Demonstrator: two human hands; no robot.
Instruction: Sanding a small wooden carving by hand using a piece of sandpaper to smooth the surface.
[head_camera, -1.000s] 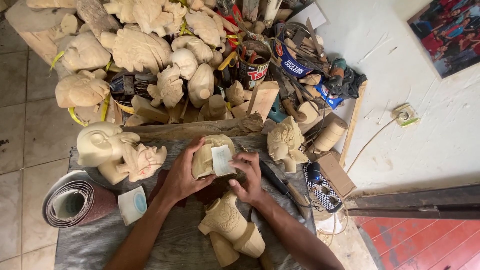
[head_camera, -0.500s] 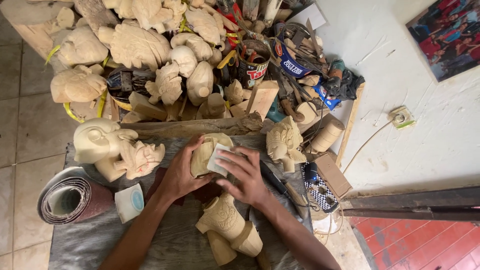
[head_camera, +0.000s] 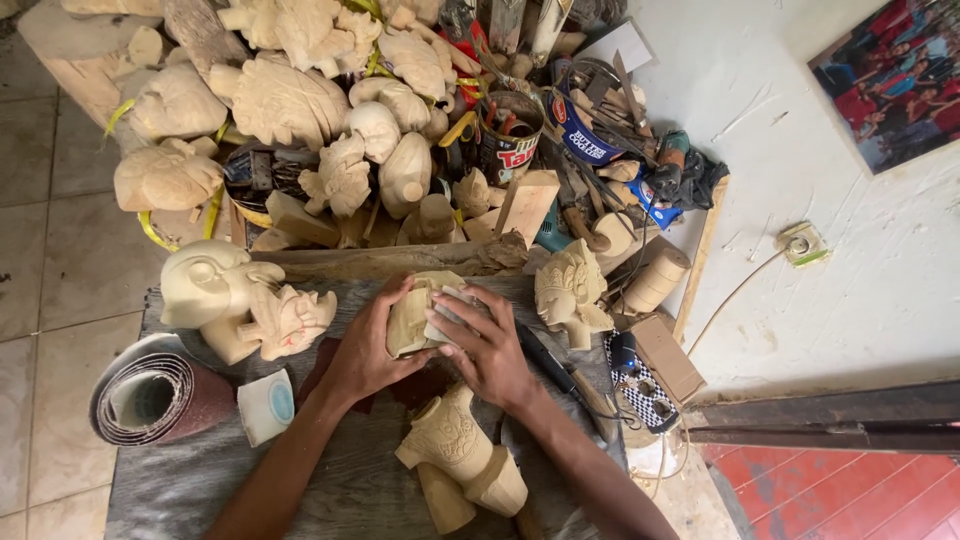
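I see a grey cloth-covered bench (head_camera: 330, 490) under both hands, tiled floor off to the far left, white wall w/ a framed photo (head_camera: 885, 75) far right.

Left to right: sandpaper roll (head_camera: 150, 398) lies well left of my left hand, a small white block (head_camera: 265, 405) just beside that forearm. Up-left of the hand stands a pale bird-head carving (head_camera: 210, 290) w/ a smaller carving (head_camera: 290, 320) touching it. Left hand (head_camera: 365, 350) is wrapped round the left side of the carving (head_camera: 415, 315), fingers curled over its top edge, grasping it. Right hand (head_camera: 490, 345) presses a small pale pad (head_camera: 450, 312) flat against the carving's right face, fingers spread over it. Near my wrists, below both hands, a carved piece (head_camera: 460, 460) lies on the cloth. Just right of the right hand: dark-handled tool (head_camera: 555, 365), then a face carving (head_camera: 570, 290) upright. Behind the hands, a heap of unfinished carvings (head_camera: 290, 100), tins, tools & offcuts fills the back of the bench.

Hard to tell: the held carving's shape is mostly covered by my hands. Can't say if the pad is sandpaper or cloth. Both elbows cut off at the bottom edge; clutter at the back too tangled to sort out.
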